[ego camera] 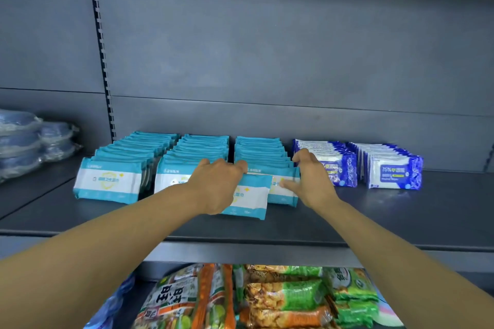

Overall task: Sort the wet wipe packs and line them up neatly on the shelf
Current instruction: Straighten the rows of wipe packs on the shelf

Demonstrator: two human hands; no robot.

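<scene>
1. Mostly sorted already, by the look of it: three rows of teal-and-white wet wipe packs standing on the shelf [401, 211], namely the left teal row [107, 181], the middle teal row [197, 152] and the right teal row [260, 151].
2. To the right, two rows of blue packs: the near blue row [339, 168] just beside the right teal row, and the far blue row [393, 171] a little apart from it.
3. One loose teal pack [251, 199] standing forward of the rows, in front of the gap between the middle and right teal rows, slightly tilted and not yet squared up.
4. Left hand [217, 184] gripping that loose pack, fingers curled over its top edge.
5. Right hand [311, 181] at the right end of the front pack of the right teal row, thumb pressed on its face, fingers curled over the top towards the near blue row; a holding grip, apparently steadying the row.
6. Left to do, judging from this: seat the loose pack flush at the front of a teal row, then even up the row fronts, the left one sitting a touch askew.
7. Below the shelf, snack bags [267, 299]; at far left, wrapped blue items [24, 139], not part of the job.
</scene>
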